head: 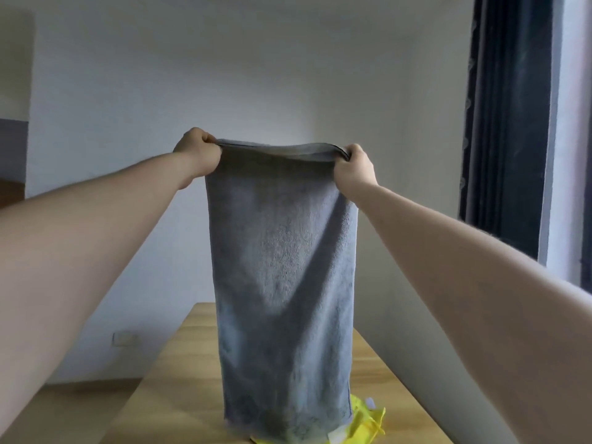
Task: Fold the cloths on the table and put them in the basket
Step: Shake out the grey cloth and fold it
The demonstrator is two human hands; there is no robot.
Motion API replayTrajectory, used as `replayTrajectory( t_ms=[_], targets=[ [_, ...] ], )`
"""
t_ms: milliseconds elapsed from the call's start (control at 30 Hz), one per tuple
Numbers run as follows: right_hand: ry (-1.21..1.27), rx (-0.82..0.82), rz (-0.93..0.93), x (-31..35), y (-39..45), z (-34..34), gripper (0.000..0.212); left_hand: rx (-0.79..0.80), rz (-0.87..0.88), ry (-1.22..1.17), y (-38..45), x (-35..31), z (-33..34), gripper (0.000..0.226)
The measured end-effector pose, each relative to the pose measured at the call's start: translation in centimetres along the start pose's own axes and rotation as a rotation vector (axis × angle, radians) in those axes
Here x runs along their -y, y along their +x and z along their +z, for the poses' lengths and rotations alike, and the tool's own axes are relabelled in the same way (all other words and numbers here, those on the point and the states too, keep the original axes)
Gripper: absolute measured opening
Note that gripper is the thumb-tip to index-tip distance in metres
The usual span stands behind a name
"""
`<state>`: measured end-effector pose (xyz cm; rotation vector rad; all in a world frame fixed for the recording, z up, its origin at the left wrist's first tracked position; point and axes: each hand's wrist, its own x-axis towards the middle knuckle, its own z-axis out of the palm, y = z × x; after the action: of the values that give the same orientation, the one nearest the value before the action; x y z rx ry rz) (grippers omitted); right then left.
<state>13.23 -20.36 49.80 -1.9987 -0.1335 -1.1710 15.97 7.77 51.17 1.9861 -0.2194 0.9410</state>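
A grey-blue towel (283,283) hangs full length in the air in front of me, doubled over at its top edge. My left hand (198,152) grips the top left corner and my right hand (354,166) grips the top right corner, both arms stretched forward. The towel's lower edge hangs just over a yellow cloth (365,421) that lies on the wooden table (179,379); most of the yellow cloth is hidden behind the towel. No basket is in view.
The narrow table runs away from me toward a white wall (256,75). A dark blue curtain (509,123) hangs at the right. A wall socket (123,338) sits low on the left, above the wooden floor.
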Motion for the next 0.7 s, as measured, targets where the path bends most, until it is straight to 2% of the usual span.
replayTrajectory(
  t_ms=[67, 133, 233, 333, 433, 533, 633, 700],
  targets=[
    [-0.098, 0.054, 0.035, -0.5, -0.7, 0.1, 0.014, 0.093, -0.011, 0.133, -0.9, 1.1, -0.3, 0.025],
    [-0.196, 0.102, 0.055, -1.7, -1.5, 0.2, 0.019, 0.217, -0.052, 0.198, -1.8, 2.4, -0.2, 0.026],
    [-0.289, 0.209, 0.104, -3.8, -3.2, 0.4, 0.029, 0.388, -0.123, 0.198, -3.6, 4.7, 0.2, 0.025],
    [-0.303, 0.31, 0.165, -5.1, -5.2, 0.9, 0.032, 0.563, -0.218, 0.184, -5.3, 6.8, 0.2, 0.034],
    [-0.201, 0.41, 0.253, -5.7, -7.0, 0.9, 0.028, 0.686, -0.253, 0.154, -7.3, 7.7, -0.4, 0.037],
    [-0.021, 0.509, 0.304, -6.2, -9.4, 0.0, 0.026, 0.873, -0.248, 0.094, -10.4, 7.0, -0.8, 0.038],
    [0.037, 0.708, 0.376, -7.6, -13.2, -0.8, 0.019, 1.087, -0.295, 0.098, -14.7, 7.5, -1.2, 0.042],
    [0.025, 0.88, 0.448, -9.0, -15.4, -1.4, 0.022, 1.239, -0.319, 0.109, -17.4, 8.4, -1.1, 0.046]
  ],
)
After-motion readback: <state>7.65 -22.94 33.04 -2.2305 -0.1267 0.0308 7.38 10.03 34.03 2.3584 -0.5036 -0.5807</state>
